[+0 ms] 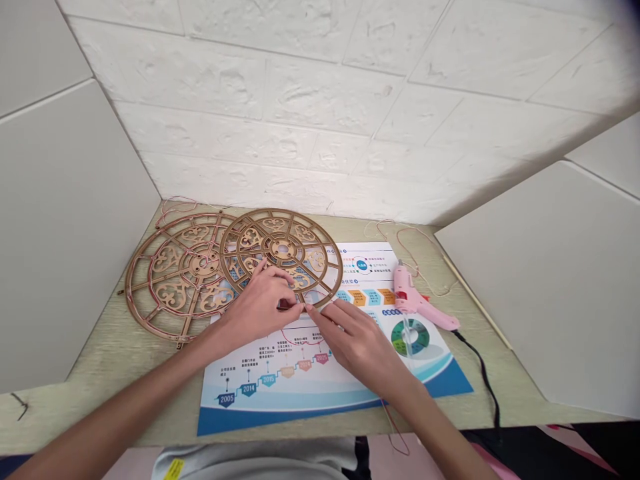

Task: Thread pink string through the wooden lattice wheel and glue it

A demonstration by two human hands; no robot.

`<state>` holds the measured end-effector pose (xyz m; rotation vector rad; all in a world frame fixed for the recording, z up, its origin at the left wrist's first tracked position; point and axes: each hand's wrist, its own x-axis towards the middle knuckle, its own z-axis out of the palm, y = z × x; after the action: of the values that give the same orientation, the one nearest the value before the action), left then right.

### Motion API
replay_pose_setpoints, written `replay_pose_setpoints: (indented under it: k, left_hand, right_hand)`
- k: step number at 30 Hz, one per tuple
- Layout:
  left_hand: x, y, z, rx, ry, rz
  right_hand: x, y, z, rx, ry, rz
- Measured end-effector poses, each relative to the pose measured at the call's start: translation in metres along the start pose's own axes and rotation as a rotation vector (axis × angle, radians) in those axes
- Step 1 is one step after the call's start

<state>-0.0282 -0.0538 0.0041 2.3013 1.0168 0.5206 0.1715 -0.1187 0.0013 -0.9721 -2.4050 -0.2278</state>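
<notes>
At the near rim of an openwork wooden wheel (336, 261), my two hands meet fingertip to fingertip. My left hand (267, 297) is closed, pinching the rim between thumb and fingers. My right hand (357, 337) also pinches at this spot, with a thin red wire (300, 343) at its fingertips. The wire loops below the hands, and a length hangs past the table edge under my right forearm. Exactly what lies between the fingertips is hidden. A second wooden wheel (131, 293), with reddish wire along its rings, lies partly under the first.
A printed poster (250, 407) lies beneath the hands on the wood-grain table (100, 360). To the right rests a pink glue gun (413, 293) with a black cord (483, 363). Loose wire (405, 243) curls behind it. White panels (550, 287) and a brick-patterned wall (320, 100) enclose the table.
</notes>
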Motion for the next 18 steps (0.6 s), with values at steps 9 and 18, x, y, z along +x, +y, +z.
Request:
replay_pose_setpoints:
  k: [9,18]
  left_hand:
    - [-0.002,0.005,-0.003,0.024,-0.028,-0.023]
    - [0.0,0.004,0.001,0.044,0.019,-0.027]
  right_hand:
    - [0.004,0.006,-0.006,-0.129,-0.077,-0.152]
    - [-0.007,0.004,0.001,0.105,-0.032,0.036]
